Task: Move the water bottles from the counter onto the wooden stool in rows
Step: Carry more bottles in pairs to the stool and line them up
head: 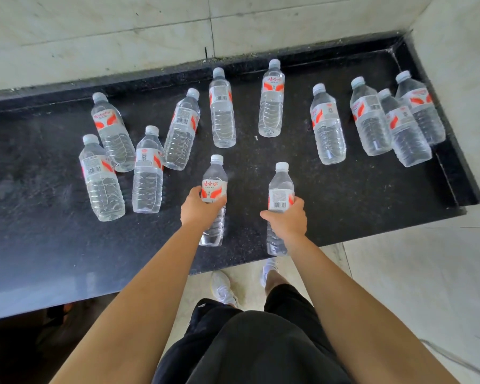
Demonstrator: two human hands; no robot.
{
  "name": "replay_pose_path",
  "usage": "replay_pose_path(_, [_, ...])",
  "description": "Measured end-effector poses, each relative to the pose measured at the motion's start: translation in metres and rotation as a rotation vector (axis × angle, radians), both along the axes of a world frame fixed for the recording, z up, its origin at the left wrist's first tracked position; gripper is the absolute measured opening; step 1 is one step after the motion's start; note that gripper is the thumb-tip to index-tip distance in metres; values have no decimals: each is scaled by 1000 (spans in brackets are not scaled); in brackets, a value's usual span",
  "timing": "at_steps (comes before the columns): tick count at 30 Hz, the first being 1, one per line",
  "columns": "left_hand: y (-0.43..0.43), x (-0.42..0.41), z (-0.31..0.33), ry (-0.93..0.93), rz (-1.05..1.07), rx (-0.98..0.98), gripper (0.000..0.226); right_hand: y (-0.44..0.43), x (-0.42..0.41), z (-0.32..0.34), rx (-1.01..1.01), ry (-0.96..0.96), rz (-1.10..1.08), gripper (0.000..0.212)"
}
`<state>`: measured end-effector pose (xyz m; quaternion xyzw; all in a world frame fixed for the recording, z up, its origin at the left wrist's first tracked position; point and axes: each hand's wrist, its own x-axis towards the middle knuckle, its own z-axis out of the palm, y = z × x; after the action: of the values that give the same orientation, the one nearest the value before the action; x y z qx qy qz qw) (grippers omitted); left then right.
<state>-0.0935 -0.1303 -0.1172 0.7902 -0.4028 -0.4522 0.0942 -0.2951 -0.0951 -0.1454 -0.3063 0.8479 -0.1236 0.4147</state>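
Near the front edge of the black speckled stone counter point(372, 195), each hand's grip holds one clear plastic water bottle: left hand point(198, 207), right hand point(287, 218).

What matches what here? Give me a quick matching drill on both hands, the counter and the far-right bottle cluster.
Things:
1. left hand
2. right hand
3. counter
4. three-bottle cluster

States:
A. black, speckled surface
B. standing by the counter's right edge
C. grips the bottle with its barcode showing
D. grips the bottle with red characters on its label

Pairs: 1-D, 2-C, 3-A, 4-B
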Motion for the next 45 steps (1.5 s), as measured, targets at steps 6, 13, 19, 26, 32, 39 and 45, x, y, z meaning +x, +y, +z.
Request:
replay_pose_path(6, [30,7,16,34,63,-52,68,27,-1,38,-143,-28,-92,91])
replay_pose_path(13, [58,18,66,143,262,-370,57,29,29,86,-484,-77,-93,64])
replay_pose_path(19, [75,33,137,129,415,-622,44,2,48,140,-664,-215,228,30])
replay_pose_path(26, [136,28,192,-11,842,-799,47,-1,80,180,-778,-297,603,47])
replay_pose_path(32, [238,20,214,-142,1183,-895,50,54,124,193,-847,-447,807,47])
replay_pose_path(39, [395,30,242,-292,1458,-1002,52,186,187,226,-827,-671,1114,39])
replay_pose_path(45, [567,41,256,-460,1614,-1107,58,349,250,240,-871,-756,1325,59])
